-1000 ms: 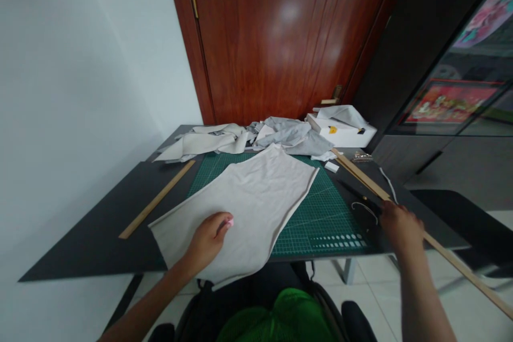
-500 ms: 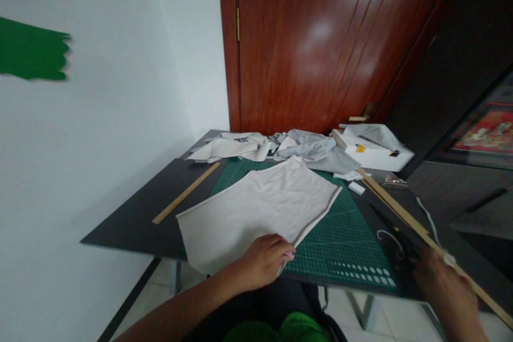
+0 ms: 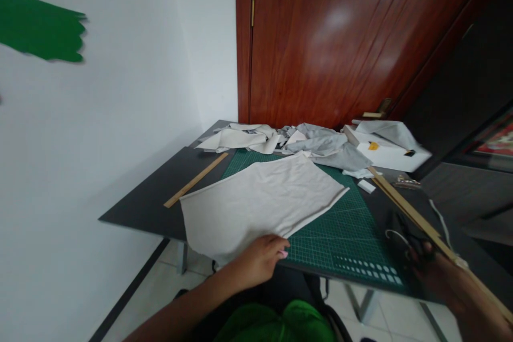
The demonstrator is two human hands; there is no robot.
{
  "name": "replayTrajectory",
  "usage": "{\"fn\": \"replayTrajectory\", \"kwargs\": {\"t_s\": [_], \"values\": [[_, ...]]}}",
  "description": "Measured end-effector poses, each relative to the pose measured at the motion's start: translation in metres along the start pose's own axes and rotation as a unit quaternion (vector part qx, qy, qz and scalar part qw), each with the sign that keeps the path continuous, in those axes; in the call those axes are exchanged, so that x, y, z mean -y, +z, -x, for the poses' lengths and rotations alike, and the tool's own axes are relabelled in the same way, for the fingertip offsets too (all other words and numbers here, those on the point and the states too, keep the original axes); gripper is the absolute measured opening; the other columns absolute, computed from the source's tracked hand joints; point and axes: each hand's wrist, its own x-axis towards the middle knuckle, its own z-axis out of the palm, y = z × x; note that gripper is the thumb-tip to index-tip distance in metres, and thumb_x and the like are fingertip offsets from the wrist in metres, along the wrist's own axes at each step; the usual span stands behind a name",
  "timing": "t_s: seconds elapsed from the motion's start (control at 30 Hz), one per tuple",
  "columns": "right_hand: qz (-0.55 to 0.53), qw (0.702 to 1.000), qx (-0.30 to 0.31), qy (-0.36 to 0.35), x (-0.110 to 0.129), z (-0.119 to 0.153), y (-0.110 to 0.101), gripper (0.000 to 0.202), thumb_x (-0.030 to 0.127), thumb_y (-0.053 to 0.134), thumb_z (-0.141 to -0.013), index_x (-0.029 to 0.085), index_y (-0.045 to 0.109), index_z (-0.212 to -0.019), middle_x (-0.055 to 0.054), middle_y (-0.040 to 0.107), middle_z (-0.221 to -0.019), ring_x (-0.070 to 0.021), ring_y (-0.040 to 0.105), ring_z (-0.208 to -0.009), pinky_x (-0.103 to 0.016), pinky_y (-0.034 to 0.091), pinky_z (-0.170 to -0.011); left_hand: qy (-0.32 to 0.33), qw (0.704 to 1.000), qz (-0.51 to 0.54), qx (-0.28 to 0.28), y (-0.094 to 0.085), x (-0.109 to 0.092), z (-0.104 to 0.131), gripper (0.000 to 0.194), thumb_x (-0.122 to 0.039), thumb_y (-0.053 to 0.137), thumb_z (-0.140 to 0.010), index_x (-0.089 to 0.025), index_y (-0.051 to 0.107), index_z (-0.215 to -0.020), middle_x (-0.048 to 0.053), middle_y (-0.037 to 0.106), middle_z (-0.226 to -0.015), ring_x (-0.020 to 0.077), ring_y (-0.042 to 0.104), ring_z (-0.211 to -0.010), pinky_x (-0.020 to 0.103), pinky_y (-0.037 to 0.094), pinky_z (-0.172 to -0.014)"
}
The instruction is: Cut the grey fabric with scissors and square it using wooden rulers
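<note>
The left hand pinches the near edge of the limp, light cloth panel lying on the green mat on the bench, best gripped by its hem, while the right hand closes on black scissors.

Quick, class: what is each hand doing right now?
Left hand: fingers pinching the near edge of the white fabric.
Right hand: at the scissors; grip unclear.

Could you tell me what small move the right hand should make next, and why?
Probably lift the scissors toward the fabric: the right hand grips them at the mat's right edge, while the left hand holds the fabric's near edge.
</note>
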Motion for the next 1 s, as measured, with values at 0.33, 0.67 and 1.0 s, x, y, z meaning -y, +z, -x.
{"fn": "replayTrajectory", "kwargs": {"t_s": [0.33,0.67,1.0], "values": [[-0.12,0.975,0.185,0.019,0.0,0.065,0.068,0.057,0.068,0.078,-0.073,0.032,0.073,-0.117,0.001,0.046,-0.07,-0.0166,0.042,-0.059,-0.033,0.041,-0.05,-0.095,0.986,0.138,-0.017,-0.055,0.014,0.012,0.016,-0.027,0.062,-0.096,-0.02,0.075,-0.104,0.005,0.078,-0.1,0.0178,0.072,-0.093,0.028,0.056,-0.085],[-0.02,0.959,0.282,0.025,-0.009,0.137,0.159,0.086,0.06,0.093,-0.063,0.033,0.06,-0.138,0.002,0.065,-0.08,-0.018,0.061,-0.063,-0.032,0.05,-0.06,-0.287,0.849,-0.191,-0.4,-0.172,0.1,0.033,0.025,-0.028,0.051,-0.103,-0.02,0.074,-0.109,0.009,0.076,-0.117,0.0244,0.07,-0.111,0.035,0.054,-0.097],[-0.008,0.964,0.258,0.069,-0.031,0.125,0.153,0.112,0.062,0.096,-0.052,0.03,0.054,-0.152,0.0,0.067,-0.077,-0.0153,0.049,-0.05,-0.03,0.04,-0.041,-0.446,0.738,-0.291,-0.413,-0.239,0.164,0.086,0.025,-0.027,0.055,-0.097,-0.02,0.078,-0.104,0.011,0.077,-0.116,0.0293,0.07,-0.11,0.038,0.054,-0.091]]}}
